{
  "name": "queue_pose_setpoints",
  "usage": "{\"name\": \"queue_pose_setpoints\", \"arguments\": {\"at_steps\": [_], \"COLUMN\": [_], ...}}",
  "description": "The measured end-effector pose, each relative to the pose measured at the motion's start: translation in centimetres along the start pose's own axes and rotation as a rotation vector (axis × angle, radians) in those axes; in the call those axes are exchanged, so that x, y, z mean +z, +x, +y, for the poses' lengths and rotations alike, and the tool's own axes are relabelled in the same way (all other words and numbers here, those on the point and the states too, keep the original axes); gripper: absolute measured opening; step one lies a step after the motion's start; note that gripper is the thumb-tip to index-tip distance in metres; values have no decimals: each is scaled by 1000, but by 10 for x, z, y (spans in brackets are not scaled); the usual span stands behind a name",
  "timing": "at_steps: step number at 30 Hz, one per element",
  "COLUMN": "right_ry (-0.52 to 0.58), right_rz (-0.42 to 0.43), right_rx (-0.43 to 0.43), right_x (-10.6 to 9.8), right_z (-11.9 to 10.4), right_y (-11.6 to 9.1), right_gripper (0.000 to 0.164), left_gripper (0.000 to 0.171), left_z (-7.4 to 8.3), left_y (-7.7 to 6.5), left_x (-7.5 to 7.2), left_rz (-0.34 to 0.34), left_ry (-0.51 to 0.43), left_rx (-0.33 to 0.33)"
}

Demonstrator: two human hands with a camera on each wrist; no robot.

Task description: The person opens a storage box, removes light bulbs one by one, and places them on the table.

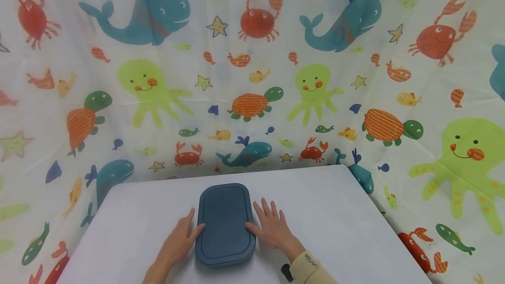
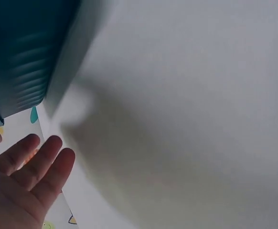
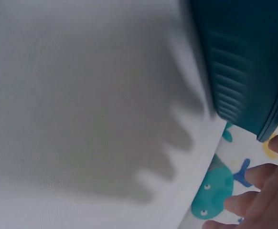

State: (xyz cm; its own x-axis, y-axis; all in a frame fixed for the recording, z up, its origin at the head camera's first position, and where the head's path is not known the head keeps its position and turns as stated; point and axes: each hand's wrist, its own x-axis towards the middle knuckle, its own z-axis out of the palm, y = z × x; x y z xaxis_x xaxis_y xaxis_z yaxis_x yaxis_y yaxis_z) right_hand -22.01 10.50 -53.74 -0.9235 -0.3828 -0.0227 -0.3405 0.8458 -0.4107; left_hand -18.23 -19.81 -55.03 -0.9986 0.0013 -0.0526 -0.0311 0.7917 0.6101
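A dark blue lidded container, like a lunch box (image 1: 225,225), lies flat with its lid on, its long side running away from me. At its left side is my left hand (image 1: 182,236), fingers extended, the thumb tip at the lid's edge. My right hand (image 1: 275,230) is on the other side, fingers spread and its thumb over the right rim. In the left wrist view the ribbed side wall (image 2: 26,62) of the box shows, with the fingers apart from it. The right wrist view has the opposite ribbed wall (image 3: 234,71), and the right fingers are partly cut off by the frame.
The box stands on a white table (image 1: 315,200), near its middle. Behind and around the table hangs a curtain (image 1: 221,113) printed with sea animals. A small black object (image 1: 287,272) is by the right sleeve cuff (image 1: 309,268).
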Motion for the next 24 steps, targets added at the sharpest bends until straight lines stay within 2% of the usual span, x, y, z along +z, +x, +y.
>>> {"name": "queue_pose_setpoints", "arguments": {"at_steps": [7, 13, 24], "right_ry": [11, 13, 28], "right_rz": [-29, -40, -58], "right_rx": [-12, -7, 4], "right_x": [-1, -2, -5], "right_z": [-6, -8, -11], "right_y": [0, 0, -1], "right_gripper": [82, 84, 87], "left_gripper": [93, 93, 91], "left_z": [2, 2, 8], "left_y": [2, 4, 0], "left_x": [-1, 3, 1], "left_rz": [-16, -41, -59], "left_ry": [-8, -70, -90], "left_rx": [18, 20, 29]}}
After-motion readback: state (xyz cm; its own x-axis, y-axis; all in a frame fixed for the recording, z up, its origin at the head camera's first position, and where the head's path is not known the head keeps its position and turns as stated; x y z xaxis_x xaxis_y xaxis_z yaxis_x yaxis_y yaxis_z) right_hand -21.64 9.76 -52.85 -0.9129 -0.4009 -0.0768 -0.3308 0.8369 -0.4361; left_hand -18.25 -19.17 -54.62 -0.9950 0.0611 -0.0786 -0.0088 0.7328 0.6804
